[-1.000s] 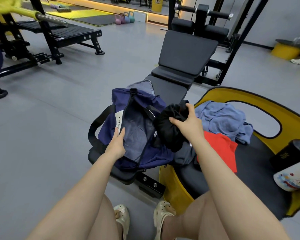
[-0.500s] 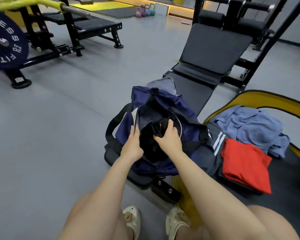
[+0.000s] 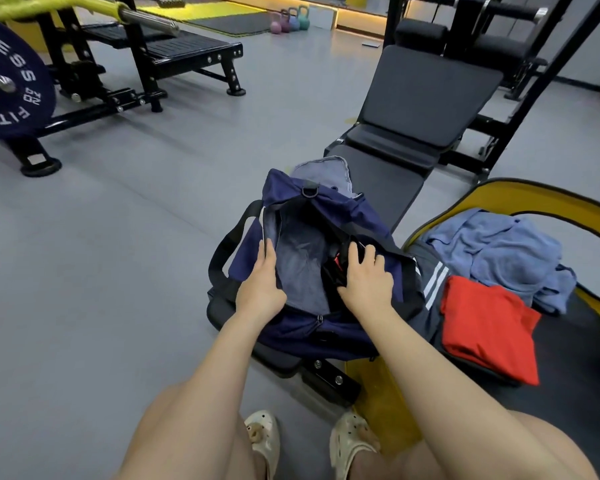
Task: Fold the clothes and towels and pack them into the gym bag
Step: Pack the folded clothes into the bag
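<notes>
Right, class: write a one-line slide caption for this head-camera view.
Left hand holds open a navy fabric gym bag while right hand presses black clothing inside.

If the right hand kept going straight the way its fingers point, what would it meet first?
The right hand already touches the black garment inside the gym bag; further on, probably the bag's far inner wall, though depth is unclear.
</notes>
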